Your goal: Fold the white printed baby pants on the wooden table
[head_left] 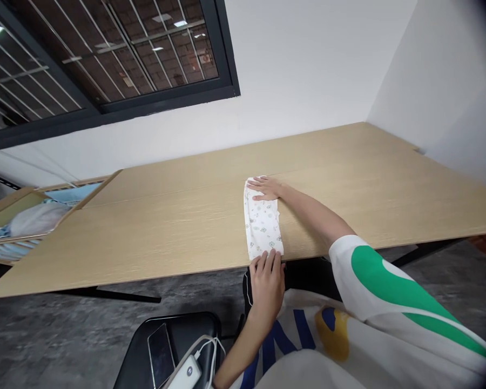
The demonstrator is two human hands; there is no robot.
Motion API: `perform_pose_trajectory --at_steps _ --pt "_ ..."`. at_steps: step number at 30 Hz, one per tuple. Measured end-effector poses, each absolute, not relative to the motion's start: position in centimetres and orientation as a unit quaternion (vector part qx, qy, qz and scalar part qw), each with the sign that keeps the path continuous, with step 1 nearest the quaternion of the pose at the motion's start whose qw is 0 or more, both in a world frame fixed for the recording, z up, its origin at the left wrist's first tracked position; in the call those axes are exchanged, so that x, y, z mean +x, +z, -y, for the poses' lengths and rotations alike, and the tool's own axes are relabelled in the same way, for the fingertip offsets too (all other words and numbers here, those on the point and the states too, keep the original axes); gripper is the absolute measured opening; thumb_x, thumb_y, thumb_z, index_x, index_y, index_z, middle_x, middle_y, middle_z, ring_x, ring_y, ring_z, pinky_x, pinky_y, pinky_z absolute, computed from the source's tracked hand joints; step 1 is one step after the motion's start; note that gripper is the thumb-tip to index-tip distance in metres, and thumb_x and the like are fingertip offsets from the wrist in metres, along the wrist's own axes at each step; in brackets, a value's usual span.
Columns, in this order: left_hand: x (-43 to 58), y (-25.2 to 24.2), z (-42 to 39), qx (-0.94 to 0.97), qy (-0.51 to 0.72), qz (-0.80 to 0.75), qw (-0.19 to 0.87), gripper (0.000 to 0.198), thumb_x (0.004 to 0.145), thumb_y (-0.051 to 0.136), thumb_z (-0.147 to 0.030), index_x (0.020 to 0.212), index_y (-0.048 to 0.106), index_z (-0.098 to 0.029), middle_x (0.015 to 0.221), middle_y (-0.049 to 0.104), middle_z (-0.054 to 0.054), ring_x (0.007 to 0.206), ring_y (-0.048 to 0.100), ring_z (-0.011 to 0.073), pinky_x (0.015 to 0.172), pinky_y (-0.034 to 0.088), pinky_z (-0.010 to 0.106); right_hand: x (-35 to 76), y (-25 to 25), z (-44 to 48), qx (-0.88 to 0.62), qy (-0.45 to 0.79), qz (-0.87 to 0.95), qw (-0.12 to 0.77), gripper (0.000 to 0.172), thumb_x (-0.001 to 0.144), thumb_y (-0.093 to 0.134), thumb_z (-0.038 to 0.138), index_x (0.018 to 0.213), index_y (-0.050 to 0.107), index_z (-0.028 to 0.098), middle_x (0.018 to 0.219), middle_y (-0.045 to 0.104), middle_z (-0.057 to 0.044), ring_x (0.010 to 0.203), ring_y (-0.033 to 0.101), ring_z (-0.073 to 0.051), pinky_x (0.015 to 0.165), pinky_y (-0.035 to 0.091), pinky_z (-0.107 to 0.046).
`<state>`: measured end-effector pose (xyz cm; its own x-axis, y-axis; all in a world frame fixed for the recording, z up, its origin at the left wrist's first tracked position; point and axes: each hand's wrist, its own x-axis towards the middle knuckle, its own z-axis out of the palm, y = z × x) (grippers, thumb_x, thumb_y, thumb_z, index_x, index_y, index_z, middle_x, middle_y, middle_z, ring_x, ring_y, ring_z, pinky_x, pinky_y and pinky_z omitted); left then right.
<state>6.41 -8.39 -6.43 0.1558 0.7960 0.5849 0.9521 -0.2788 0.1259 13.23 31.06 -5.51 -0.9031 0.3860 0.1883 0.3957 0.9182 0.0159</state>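
Observation:
A white cloth (pixel 262 221) with a small printed pattern lies folded into a long narrow strip near the front edge of the wooden table (pixel 178 216). Across its far end rests my right hand (pixel 266 187), flat, with the fingers spread to the left. My left hand (pixel 267 278) is at the near end, its fingertips lying on the cloth by the table edge. Layered edges show along the cloth's left side. The fingers of both hands are stretched out, and neither hand grips the fabric.
To the left stands a wooden crib (pixel 75 208) with blue bedding and a plastic-wrapped bundle. A black chair (pixel 140 343) below holds a phone (pixel 161 354) and a white power bank (pixel 187 371) with a cable. A white wall (pixel 299 70) and barred window (pixel 146 48) rise behind the table.

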Motion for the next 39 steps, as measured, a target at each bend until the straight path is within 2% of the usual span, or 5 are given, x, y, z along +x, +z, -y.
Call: perform_pose_trajectory --at_steps 12,17,22,28,39 --pt "0.5 -4.3 7.7 -0.739 -0.312 0.597 0.008 0.022 0.1 0.063 -0.029 0.12 0.073 -0.026 0.13 0.073 0.008 0.117 0.067 0.0248 0.101 0.053 0.046 11.4 -0.8 -22.1 -0.218 -0.001 0.961 0.171 0.055 0.095 0.05 0.023 0.148 0.055 0.01 0.157 0.051 -0.02 0.143 0.049 -0.034 0.12 0.034 -0.052" --pt "-2.1 -4.6 7.5 -0.776 -0.303 0.548 -0.074 0.03 0.098 0.067 -0.031 0.128 0.07 -0.028 0.128 0.073 0.006 0.121 0.064 0.024 0.104 0.053 0.046 15.0 0.7 -12.5 -0.167 0.083 0.968 0.166 0.037 0.105 0.045 0.036 0.121 0.071 0.015 0.109 0.073 -0.015 0.105 0.066 -0.029 0.095 0.05 -0.045" --pt "-2.3 -4.4 7.4 -0.783 -0.316 0.524 -0.115 0.027 0.105 0.053 -0.024 0.123 0.073 -0.028 0.114 0.076 0.004 0.109 0.066 0.0217 0.097 0.054 0.041 19.9 -1.2 -4.0 -0.144 -0.009 0.975 0.169 0.057 0.095 0.064 0.061 0.126 0.066 0.014 0.122 0.065 -0.02 0.105 0.062 -0.033 0.089 0.05 -0.047" --pt "-1.7 -3.2 8.8 -0.773 -0.363 0.494 -0.165 0.021 0.104 0.057 -0.026 0.116 0.073 -0.03 0.103 0.075 0.002 0.1 0.068 0.019 0.091 0.056 0.035 22.1 -2.9 0.8 -0.141 -0.063 0.975 0.159 0.028 0.102 0.043 0.008 0.113 0.067 0.017 0.09 0.068 -0.008 0.081 0.062 -0.023 0.074 0.049 -0.037" --pt "1.3 -3.9 8.2 -0.641 -0.555 0.529 0.027 0.019 0.101 0.059 -0.026 0.119 0.059 -0.023 0.113 0.064 0.009 0.11 0.065 0.0221 0.096 0.057 0.041 20.2 6.9 -6.8 -0.206 0.071 0.926 0.309 0.027 0.109 0.044 0.028 0.121 0.067 0.019 0.11 0.071 -0.013 0.102 0.065 -0.027 0.089 0.05 -0.042"
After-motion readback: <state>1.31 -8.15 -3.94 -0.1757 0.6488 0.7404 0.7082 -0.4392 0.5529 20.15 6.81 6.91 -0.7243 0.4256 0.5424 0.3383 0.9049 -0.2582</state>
